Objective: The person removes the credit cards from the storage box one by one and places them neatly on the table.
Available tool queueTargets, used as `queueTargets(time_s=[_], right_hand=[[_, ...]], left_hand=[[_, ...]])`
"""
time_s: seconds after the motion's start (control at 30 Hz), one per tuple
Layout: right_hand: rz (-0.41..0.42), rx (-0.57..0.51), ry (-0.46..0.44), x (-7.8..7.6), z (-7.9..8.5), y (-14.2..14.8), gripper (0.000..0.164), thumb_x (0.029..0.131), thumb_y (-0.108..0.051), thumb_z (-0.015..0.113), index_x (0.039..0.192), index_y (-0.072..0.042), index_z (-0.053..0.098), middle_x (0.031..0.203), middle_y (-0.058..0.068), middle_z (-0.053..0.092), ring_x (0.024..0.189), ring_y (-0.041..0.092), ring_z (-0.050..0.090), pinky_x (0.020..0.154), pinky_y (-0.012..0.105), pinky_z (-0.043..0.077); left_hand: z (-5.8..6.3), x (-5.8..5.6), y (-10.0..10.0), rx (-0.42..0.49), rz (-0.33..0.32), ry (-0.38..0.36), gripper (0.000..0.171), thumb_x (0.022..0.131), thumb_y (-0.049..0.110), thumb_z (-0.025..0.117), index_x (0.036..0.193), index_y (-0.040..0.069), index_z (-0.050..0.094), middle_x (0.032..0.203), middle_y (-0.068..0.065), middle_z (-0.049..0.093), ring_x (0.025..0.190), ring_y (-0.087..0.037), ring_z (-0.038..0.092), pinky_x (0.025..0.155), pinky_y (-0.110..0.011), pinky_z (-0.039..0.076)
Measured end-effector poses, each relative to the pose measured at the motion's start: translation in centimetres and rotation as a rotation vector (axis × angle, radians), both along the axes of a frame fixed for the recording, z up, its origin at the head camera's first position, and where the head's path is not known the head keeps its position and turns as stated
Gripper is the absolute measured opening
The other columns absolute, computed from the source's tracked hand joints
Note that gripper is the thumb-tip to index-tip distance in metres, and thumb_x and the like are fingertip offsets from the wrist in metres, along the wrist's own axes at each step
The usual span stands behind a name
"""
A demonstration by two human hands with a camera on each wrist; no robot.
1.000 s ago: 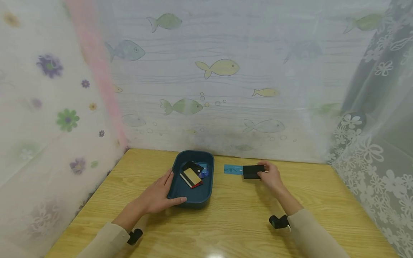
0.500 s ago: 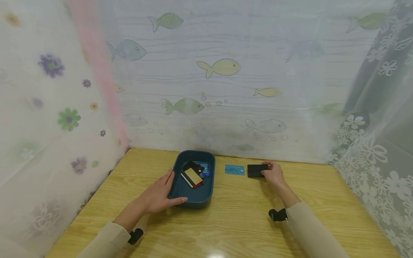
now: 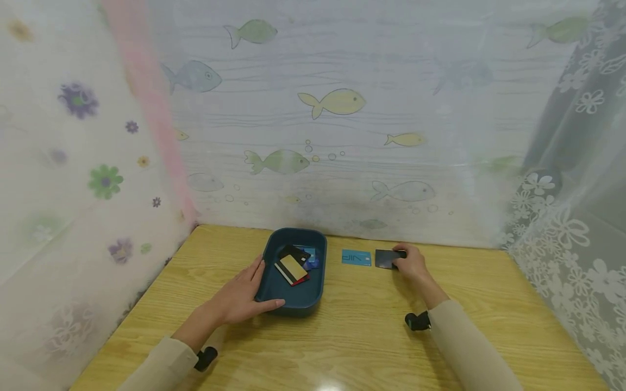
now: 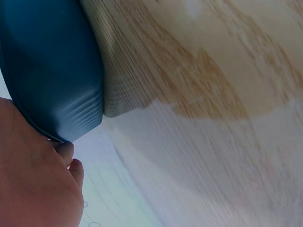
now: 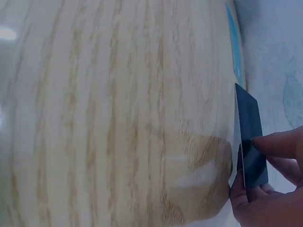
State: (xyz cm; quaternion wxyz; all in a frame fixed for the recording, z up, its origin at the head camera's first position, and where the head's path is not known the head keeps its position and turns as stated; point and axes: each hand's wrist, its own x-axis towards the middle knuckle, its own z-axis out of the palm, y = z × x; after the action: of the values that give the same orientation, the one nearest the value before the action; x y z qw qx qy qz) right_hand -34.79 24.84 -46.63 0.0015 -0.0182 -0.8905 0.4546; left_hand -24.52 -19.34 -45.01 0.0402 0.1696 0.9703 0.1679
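My right hand [image 3: 411, 262] pinches a black card [image 3: 385, 259] by its right end, thumb on its upper face. In the right wrist view the card [image 5: 249, 123] is tilted, lifted off the table along its near edge. Just left of it, a light blue card [image 3: 356, 258] with printed lettering and a chip lies flat on the table. My left hand [image 3: 237, 293] rests against the left side and near left corner of a dark blue plastic tray [image 3: 299, 311], its fingers mostly straight. Inside lie several cards, with a gold card [image 3: 292, 269] on top.
The tray stands on a wood-grain table [image 3: 362, 336]. Behind the table hangs a fish-print curtain [image 3: 337, 136] close to its back edge. Floral sheets [image 3: 73, 217] enclose the sides. A small black camera sits at each wrist.
My right hand has drawn the black card rightward off the blue card, which now shows whole. Since then the black card has tilted and its face looks glossier. My left hand stays put.
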Motion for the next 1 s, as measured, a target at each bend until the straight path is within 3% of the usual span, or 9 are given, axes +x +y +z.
queueTargets(time_s=[0.23,0.4,0.67,1.0], right_hand=[[0.022,0.073,0.021,-0.42,-0.17,-0.12,0.042,0.093,0.005,0.055,0.135,0.010,0.057,0.147,0.036,0.044,0.132,0.052,0.043,0.089,0.049,0.045],[0.036,0.076,0.010,-0.46,-0.27,-0.18,0.042,0.093,0.006,0.052,0.135,0.011,0.056,0.147,0.037,0.043,0.127,0.050,0.046,0.087,0.048,0.045],[0.029,0.053,0.017,-0.62,-0.56,-0.08,0.045,0.092,0.007,0.050,0.136,0.013,0.056,0.144,0.036,0.047,0.136,0.053,0.041,0.106,0.058,0.042],[0.035,0.040,0.000,-0.88,-0.63,-0.24,0.046,0.091,0.008,0.048,0.137,0.015,0.055,0.144,0.038,0.046,0.136,0.054,0.041,0.107,0.058,0.042]], left_hand=[[-0.04,-0.08,-0.04,-0.002,0.002,0.000,0.123,0.084,0.088,0.048,0.163,0.000,0.014,0.172,-0.013,0.005,0.155,-0.039,0.019,0.121,-0.058,0.025],[-0.01,0.03,-0.02,-0.001,0.001,-0.007,0.123,0.084,0.088,0.048,0.163,0.000,0.014,0.172,-0.013,0.005,0.155,-0.038,0.019,0.121,-0.057,0.026],[-0.04,0.05,0.02,-0.008,0.001,-0.014,0.124,0.083,0.089,0.048,0.163,0.001,0.012,0.172,-0.012,0.004,0.155,-0.037,0.018,0.121,-0.056,0.025],[-0.28,-0.11,-0.03,-0.012,0.007,-0.005,0.124,0.083,0.089,0.047,0.163,0.001,0.013,0.172,-0.012,0.005,0.155,-0.037,0.018,0.121,-0.056,0.025]])
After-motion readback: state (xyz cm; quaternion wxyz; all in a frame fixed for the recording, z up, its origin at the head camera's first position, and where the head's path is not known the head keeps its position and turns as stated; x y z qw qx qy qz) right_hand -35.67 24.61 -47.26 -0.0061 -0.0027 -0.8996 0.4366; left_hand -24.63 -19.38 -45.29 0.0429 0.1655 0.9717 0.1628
